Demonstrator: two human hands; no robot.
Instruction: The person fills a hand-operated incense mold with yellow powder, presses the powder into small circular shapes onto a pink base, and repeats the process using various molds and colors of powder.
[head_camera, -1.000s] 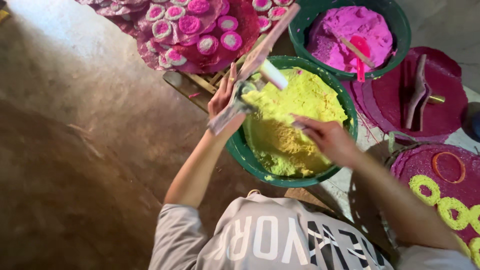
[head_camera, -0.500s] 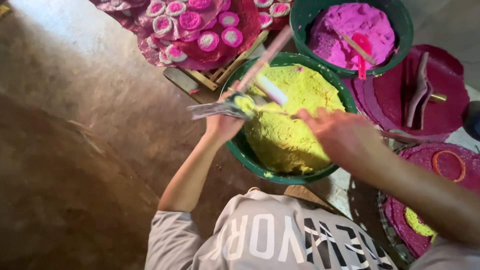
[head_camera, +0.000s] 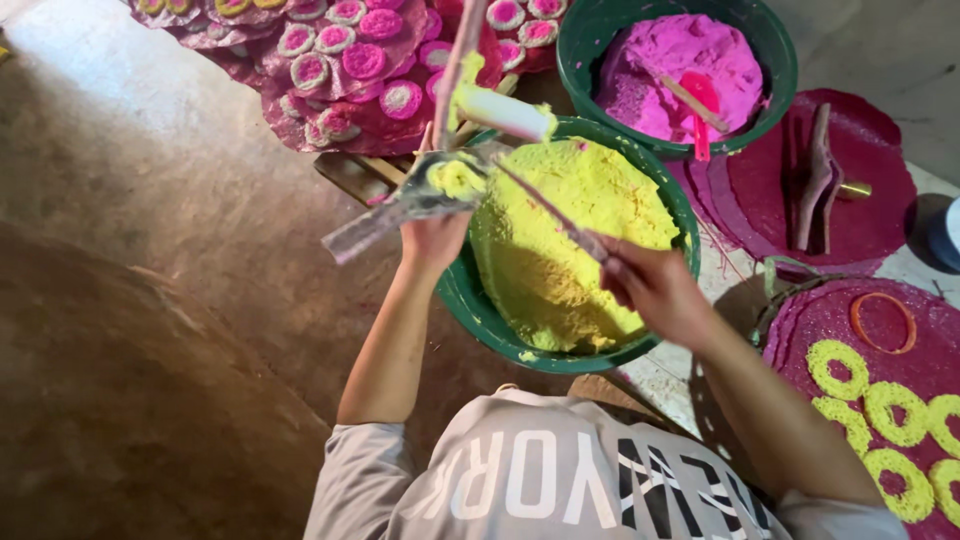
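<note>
The green basin of yellow paste (head_camera: 560, 270) sits at the centre of the view, its heaped, grainy, damp-looking mound close under both hands, likely so it can be scooped without a reach. At twelve to one o'clock from it a second green basin of pink paste (head_camera: 680, 60) stands rim to rim, a pink scoop lying in it. At four o'clock a dark red round mat (head_camera: 840, 330) carries yellow rings (head_camera: 885, 410), laid flat as if for drying. At eleven o'clock more mats hold pink-and-white discs (head_camera: 350, 50).

The left hand (head_camera: 435, 235) is raised over the basin's ten o'clock rim, fingers closed around a flat grey mould (head_camera: 420, 200) with a dab of yellow on top, tilted to keep it there. The right hand (head_camera: 655, 290), at three o'clock over the mound, pinches a thin stick (head_camera: 545, 205) angled toward that dab.
</note>
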